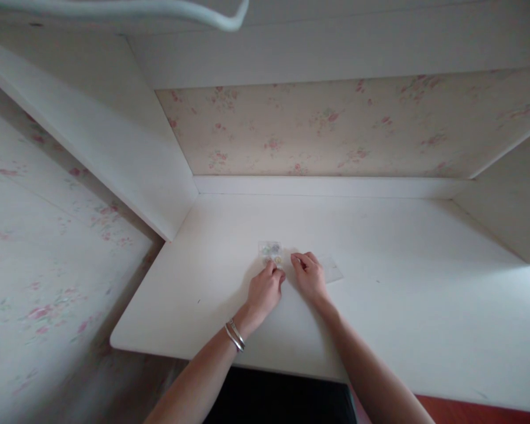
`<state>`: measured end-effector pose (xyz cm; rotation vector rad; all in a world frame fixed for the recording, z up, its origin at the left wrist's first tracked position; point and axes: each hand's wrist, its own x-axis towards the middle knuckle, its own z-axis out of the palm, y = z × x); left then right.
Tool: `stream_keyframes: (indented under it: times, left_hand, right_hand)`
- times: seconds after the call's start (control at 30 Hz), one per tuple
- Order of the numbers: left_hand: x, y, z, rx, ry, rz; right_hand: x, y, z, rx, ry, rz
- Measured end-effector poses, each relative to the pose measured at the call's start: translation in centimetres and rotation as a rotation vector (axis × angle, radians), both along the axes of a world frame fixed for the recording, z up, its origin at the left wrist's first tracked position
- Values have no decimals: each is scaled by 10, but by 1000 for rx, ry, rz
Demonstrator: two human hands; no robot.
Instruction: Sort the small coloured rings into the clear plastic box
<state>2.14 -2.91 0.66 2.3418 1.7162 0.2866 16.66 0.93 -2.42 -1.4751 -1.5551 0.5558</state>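
Both forearms reach in from the bottom edge of the view, the left one wearing thin silver bangles at the wrist. Left hand has its grip pinched on the near edge of a small clear packet with tiny coloured pieces inside, which lies flat on the white tabletop. Right hand sits just beside it with fingers curled; whether its grip is clenched on anything I cannot tell. A clear sheet lies just right of that hand, hard to make out. Wide bare tabletop spreads on every side of the hands, most of it to the right. Its near edge runs just under the wrists, with a rounded corner at the left. White side panels and a floral back panel box in the tabletop, and floral wallpaper covers the wall at left.
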Motion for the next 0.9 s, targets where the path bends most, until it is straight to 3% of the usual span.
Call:
stream_keyframes:
  times: [0.2, 0.37, 0.53, 0.63, 0.9]
  left_hand:
    - [0, -3, -1, 7, -23, -23]
    - [-9, 1, 7, 84, -181, 51]
    - [-21, 16, 15, 151, -233, 85]
    - [-21, 26, 12, 155, -216, 78]
    - [-18, 37, -1, 170, -268, 87]
  right_hand:
    - [0, -1, 2, 8, -8, 0]
    - [2, -7, 3, 34, -12, 22]
    - [0, -21, 4, 50, -165, 250]
    - [-3, -25, 6, 36, -330, 328]
    - [-6, -22, 11, -58, -541, 322]
